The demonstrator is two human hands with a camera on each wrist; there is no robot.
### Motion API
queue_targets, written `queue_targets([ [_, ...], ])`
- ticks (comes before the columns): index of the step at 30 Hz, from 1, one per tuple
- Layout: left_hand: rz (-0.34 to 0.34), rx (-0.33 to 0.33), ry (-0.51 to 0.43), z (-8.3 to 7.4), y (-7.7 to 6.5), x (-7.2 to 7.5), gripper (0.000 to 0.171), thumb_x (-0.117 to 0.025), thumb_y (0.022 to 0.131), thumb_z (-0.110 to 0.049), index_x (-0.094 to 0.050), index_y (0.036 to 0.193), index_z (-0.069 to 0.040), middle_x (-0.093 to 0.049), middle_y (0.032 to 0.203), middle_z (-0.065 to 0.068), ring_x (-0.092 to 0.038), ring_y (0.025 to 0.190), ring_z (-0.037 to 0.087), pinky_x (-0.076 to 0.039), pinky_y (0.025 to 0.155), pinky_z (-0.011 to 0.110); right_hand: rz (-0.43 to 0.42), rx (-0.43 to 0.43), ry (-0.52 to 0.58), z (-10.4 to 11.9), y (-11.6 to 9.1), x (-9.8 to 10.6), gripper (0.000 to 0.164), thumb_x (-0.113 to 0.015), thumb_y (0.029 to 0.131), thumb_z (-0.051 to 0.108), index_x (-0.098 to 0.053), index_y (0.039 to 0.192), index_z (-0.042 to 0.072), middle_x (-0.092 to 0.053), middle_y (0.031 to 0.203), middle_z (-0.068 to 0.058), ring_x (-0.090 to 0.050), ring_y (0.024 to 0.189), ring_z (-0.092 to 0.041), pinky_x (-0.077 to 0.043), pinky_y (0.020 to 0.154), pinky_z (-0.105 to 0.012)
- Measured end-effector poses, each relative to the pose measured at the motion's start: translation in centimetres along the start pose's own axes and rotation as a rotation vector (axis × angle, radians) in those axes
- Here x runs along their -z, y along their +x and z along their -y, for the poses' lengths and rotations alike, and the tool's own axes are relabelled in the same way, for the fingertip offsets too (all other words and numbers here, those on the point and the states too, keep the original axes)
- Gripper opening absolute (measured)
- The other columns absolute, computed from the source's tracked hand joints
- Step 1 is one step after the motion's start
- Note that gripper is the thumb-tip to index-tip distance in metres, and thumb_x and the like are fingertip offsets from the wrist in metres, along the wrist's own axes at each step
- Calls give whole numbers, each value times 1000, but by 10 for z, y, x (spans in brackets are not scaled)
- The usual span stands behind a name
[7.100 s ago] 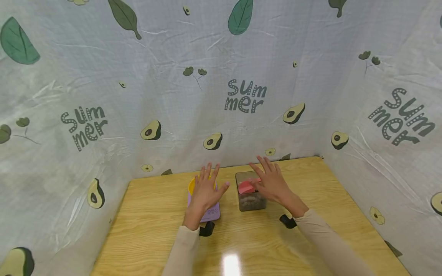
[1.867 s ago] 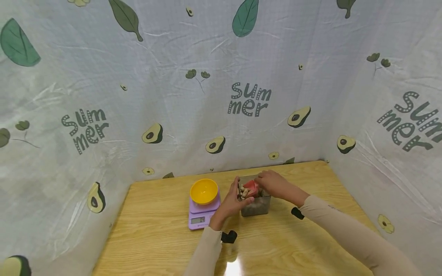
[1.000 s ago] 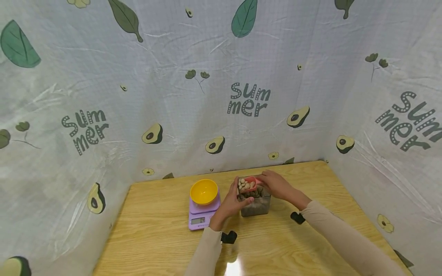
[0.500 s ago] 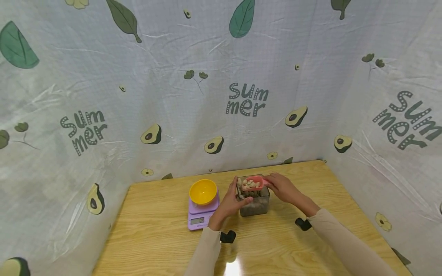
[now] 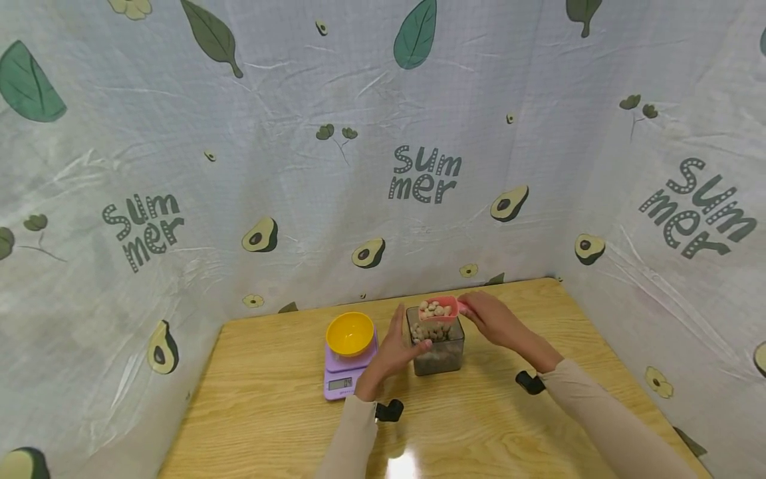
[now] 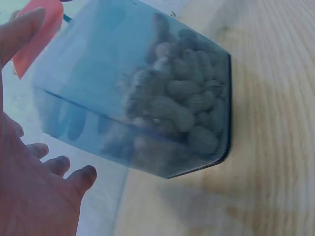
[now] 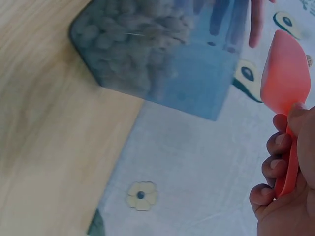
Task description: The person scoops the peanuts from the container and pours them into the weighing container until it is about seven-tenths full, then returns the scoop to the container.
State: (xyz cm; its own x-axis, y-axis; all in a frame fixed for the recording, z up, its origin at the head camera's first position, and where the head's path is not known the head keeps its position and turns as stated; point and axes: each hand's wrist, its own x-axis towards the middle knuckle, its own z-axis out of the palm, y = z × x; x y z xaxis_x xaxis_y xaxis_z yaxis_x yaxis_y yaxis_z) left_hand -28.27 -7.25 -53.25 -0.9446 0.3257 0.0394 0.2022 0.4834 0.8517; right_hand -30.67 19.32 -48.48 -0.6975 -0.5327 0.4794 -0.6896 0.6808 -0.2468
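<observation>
We identify one red scoop (image 7: 287, 73), located above the open top of one clear box (image 5: 439, 360) and apart from it in the right wrist view. Its long axis runs left to right in the head view, roughly level: the mouth points left, the handle points right. The scoop carries a heap of peanuts (image 5: 435, 309); they overlap, so we cannot give an exact count. More peanuts lie in the box, likewise uncountable.

We count two hands. The right hand (image 5: 491, 319) grasps the scoop's handle, fingers curled round it. The left hand (image 5: 391, 351) is released, its fingers and thumb extended and spread at the box's left side; we cannot tell whether it touches the wall.

Left of the box we find one yellow bowl (image 5: 350, 334), upright, set on one purple scale (image 5: 347, 364). The scale has one display (image 5: 340, 384), facing up at its near end. The box and scale stand on one wooden table (image 5: 269, 399), backed by a printed cloth (image 5: 311, 193).
</observation>
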Motion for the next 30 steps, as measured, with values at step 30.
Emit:
queue_targets([
  [30,-289,21,89,19,-53,105,102,-71,85,-47,-7,160,-20,-9,166,13,-20,148,46,-21,115,66,70,-48,122,52,61,-26,25,-56,99,19,-63,120,7,-69,114,-11,-63,109,-30,-51,95,-47],
])
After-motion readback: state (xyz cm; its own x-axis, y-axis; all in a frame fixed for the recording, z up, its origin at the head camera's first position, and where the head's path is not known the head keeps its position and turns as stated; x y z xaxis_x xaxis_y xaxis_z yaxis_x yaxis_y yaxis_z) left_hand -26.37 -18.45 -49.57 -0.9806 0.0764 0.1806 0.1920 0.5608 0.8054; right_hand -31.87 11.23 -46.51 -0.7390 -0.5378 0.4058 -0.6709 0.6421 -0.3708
